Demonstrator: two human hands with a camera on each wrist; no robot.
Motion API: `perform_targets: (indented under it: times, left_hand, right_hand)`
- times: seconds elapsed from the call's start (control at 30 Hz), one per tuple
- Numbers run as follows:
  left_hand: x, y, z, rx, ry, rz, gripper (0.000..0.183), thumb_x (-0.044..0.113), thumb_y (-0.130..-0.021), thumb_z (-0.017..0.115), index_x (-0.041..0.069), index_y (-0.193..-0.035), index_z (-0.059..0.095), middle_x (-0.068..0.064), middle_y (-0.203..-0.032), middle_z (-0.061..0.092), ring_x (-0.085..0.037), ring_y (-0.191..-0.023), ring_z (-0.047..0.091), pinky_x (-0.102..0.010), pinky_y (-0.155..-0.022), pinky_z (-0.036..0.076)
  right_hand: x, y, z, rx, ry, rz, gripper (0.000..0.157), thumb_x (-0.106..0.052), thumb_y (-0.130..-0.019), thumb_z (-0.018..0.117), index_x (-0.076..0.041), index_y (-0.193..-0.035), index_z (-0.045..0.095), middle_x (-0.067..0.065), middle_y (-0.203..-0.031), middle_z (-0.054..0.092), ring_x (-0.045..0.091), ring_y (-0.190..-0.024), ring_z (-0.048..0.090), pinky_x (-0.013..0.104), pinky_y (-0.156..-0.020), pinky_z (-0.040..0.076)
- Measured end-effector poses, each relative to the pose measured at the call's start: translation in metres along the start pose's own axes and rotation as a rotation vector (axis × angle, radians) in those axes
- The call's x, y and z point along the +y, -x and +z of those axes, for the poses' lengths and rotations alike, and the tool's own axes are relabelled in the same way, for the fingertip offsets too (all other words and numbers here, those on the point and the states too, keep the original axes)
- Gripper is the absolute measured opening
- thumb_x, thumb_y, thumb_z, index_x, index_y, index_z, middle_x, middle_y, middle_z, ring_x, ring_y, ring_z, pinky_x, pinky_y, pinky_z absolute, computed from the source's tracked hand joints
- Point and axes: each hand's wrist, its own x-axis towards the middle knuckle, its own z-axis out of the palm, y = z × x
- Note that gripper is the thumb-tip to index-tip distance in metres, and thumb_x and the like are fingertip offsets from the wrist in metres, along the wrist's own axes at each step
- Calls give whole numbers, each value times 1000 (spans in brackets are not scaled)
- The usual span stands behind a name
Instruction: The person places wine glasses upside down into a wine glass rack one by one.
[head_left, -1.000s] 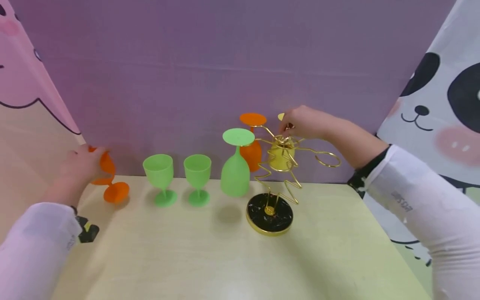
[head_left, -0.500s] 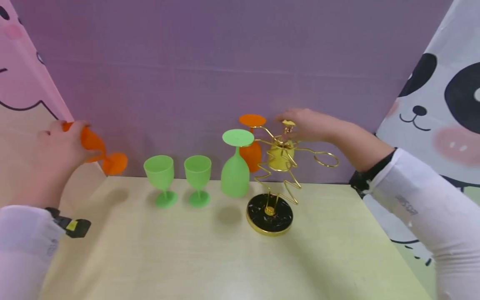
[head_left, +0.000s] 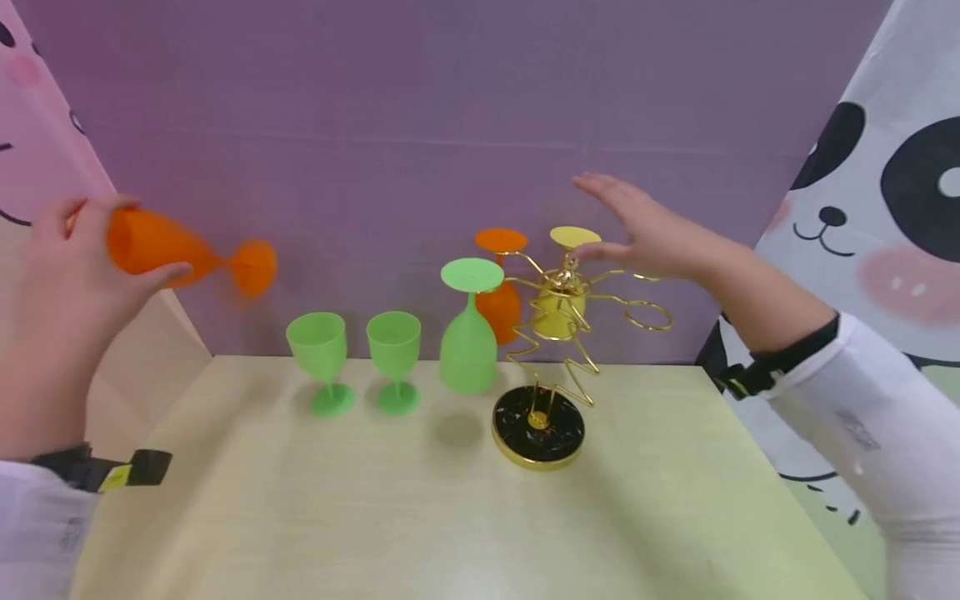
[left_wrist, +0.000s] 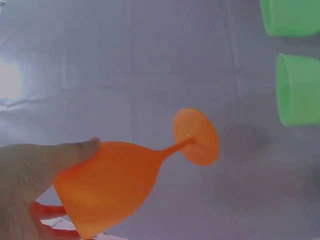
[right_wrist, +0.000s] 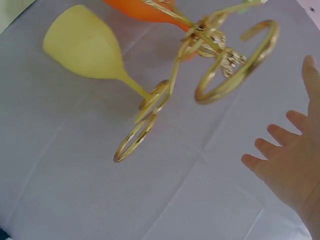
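Observation:
My left hand (head_left: 82, 275) grips an orange goblet (head_left: 161, 242) by its bowl, above the table's left side. In the left wrist view the goblet (left_wrist: 112, 180) lies tilted on its side, its foot pointing away from the palm. My right hand (head_left: 656, 229) is spread beside the top of a gold wire glass rack (head_left: 564, 279) and holds nothing. From the rack hang upside down a green goblet (head_left: 470, 354), an orange goblet (head_left: 501, 242) and a yellow goblet (head_left: 575, 237). The right wrist view shows the yellow goblet (right_wrist: 85, 45) in a wire loop, with the fingers apart from it.
Two green goblets (head_left: 318, 342) (head_left: 395, 342) stand upright on the table (head_left: 420, 525), left of the rack. The rack's round black base (head_left: 538, 425) sits right of the middle. A purple cloth (head_left: 375, 167) rises behind, and a panda-print cloth (head_left: 885, 250) hangs at right.
The left hand has lifted the orange goblet off the table, tipping it sideways. The right hand has let go at the rack's top and moved right, its fingers spreading.

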Motion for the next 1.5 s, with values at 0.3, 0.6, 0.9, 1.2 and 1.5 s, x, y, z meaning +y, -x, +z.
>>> perform_targets:
  times: [0.3, 0.6, 0.9, 1.2, 1.5]
  left_hand:
    - [34, 29, 1, 214, 189, 78, 70, 28, -79, 70, 20, -138, 35, -9, -147, 20, -29, -133, 19, -50, -108, 26]
    - [56, 56, 17, 351, 445, 113, 67, 19, -73, 76, 30, -131, 43, 9, -136, 34, -12, -122, 32, -37, -101, 40]
    - [69, 87, 47, 288, 1163, 205, 68, -9, -73, 66, 14, -132, 41, -8, -133, 39, -26, -113, 41, -16, -83, 48]
    - [78, 120, 80, -47, 1713, 270, 63, 10, -86, 61, 10, -139, 27, -17, -129, 35, -28, -108, 44, -27, -87, 50]
    - [85, 132, 111, -488, 1806, 266, 56, 33, -93, 51, 14, -139, 25, -8, -131, 40, -25, -112, 47, -41, -88, 49]
  right_hand:
    - [-2, 36, -3, 240, -163, -20, 82, -30, -88, 60, -35, -145, 3, -4, -153, 1, 15, -137, 0, 61, -109, 6]
    - [-13, 73, 27, 444, -356, -137, 84, -30, -84, 65, -18, -147, 10, 5, -153, 8, 16, -137, 5, 56, -111, 6]
    - [-41, 97, 74, 733, -868, -549, 94, -21, -79, 71, 3, -142, 6, 20, -150, 10, 34, -137, 6, 43, -115, 4]
    - [-76, 103, 113, 830, -1162, -828, 88, -8, -79, 68, 2, -142, 8, 22, -149, 14, 34, -136, 9, 37, -114, 13]
    - [-85, 104, 156, 655, -959, -672, 98, -23, -82, 67, 8, -139, -6, 23, -151, 2, 37, -136, 5, 35, -114, 16]
